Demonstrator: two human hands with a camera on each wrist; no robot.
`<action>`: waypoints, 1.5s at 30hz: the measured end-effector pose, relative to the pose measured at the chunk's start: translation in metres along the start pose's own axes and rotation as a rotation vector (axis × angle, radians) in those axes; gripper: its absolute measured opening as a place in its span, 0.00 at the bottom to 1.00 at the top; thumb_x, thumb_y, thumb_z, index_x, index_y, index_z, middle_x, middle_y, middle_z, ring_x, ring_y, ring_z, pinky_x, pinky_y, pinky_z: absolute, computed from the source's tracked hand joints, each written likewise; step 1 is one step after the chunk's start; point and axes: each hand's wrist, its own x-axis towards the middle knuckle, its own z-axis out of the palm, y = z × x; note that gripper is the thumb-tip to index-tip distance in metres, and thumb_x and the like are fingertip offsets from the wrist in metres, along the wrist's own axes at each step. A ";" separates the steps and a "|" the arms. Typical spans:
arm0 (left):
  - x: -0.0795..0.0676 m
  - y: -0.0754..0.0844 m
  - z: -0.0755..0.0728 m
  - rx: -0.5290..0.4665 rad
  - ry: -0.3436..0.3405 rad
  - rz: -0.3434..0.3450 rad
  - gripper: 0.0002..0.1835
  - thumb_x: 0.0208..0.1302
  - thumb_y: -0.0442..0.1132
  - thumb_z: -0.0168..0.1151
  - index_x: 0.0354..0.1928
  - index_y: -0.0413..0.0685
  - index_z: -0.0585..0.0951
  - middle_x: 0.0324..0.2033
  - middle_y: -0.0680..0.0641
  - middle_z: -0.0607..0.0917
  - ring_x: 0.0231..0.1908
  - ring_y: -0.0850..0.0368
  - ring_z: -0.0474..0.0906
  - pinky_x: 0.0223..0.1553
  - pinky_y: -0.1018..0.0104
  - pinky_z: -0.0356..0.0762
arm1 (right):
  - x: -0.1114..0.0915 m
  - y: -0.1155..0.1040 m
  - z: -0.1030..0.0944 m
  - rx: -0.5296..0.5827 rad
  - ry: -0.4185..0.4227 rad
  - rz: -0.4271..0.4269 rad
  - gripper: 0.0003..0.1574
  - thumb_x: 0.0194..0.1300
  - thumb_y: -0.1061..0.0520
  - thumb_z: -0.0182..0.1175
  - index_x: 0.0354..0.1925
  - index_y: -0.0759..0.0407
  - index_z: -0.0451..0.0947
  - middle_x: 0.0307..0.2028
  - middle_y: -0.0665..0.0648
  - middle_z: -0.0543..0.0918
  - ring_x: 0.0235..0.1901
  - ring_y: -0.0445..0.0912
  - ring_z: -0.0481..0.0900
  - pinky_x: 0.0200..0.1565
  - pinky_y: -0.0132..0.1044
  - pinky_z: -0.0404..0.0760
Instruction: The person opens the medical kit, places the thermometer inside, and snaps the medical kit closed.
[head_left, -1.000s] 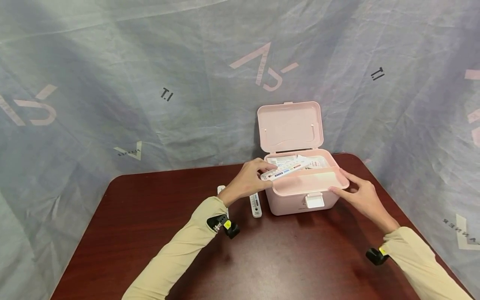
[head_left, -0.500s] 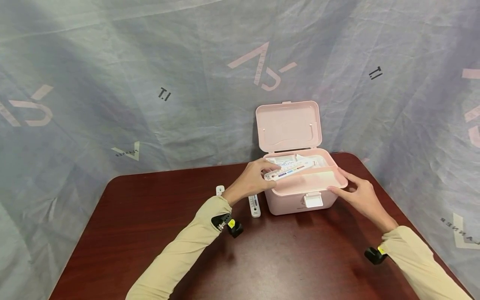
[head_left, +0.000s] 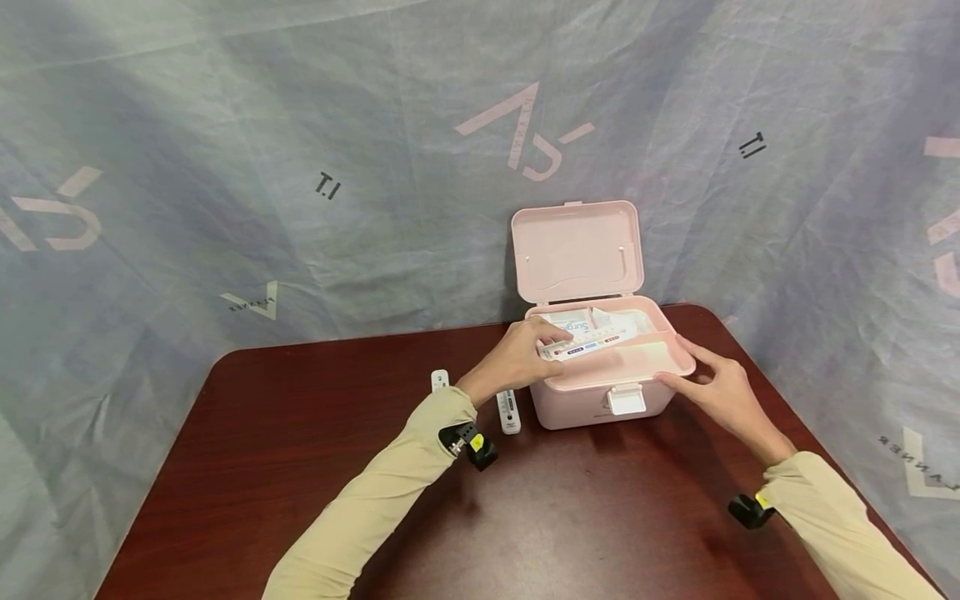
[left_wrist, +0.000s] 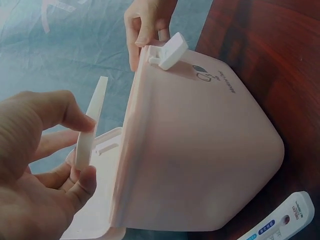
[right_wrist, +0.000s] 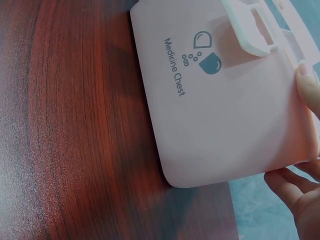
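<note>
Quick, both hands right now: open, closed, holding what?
Left hand: closed, pinching a white thermometer.
Right hand: closed, gripping the pink box at its right front corner.

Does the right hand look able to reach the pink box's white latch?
Probably yes: the right hand grips the pink box at a corner, with nothing visible between it and the white latch.

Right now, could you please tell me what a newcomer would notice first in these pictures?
Probably the pink box, standing open near the far edge of the table, its lid raised. Above its opening, the left hand pinches a white thermometer, while the right hand grips the box's right end.
</note>
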 end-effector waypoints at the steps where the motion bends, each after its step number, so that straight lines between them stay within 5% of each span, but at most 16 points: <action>1: 0.001 0.001 0.001 0.010 -0.002 -0.001 0.24 0.47 0.34 0.69 0.51 0.44 0.83 0.42 0.47 0.80 0.42 0.58 0.75 0.41 0.73 0.72 | 0.000 0.000 0.000 0.001 -0.002 0.000 0.46 0.51 0.48 0.72 0.66 0.53 0.67 0.59 0.62 0.74 0.36 0.38 0.70 0.29 0.20 0.72; 9: 0.008 0.007 0.005 0.079 -0.025 0.005 0.24 0.47 0.36 0.70 0.51 0.45 0.83 0.43 0.49 0.82 0.45 0.57 0.74 0.47 0.71 0.69 | 0.000 -0.001 0.000 0.005 -0.015 0.018 0.47 0.51 0.47 0.72 0.67 0.53 0.66 0.59 0.62 0.74 0.40 0.41 0.71 0.32 0.19 0.72; 45: 0.035 0.007 0.025 0.148 -0.102 -0.047 0.22 0.50 0.35 0.70 0.50 0.45 0.83 0.43 0.48 0.82 0.43 0.59 0.76 0.42 0.77 0.71 | 0.005 -0.002 0.002 -0.027 -0.014 0.024 0.47 0.51 0.45 0.71 0.67 0.54 0.66 0.58 0.62 0.74 0.38 0.42 0.68 0.31 0.19 0.71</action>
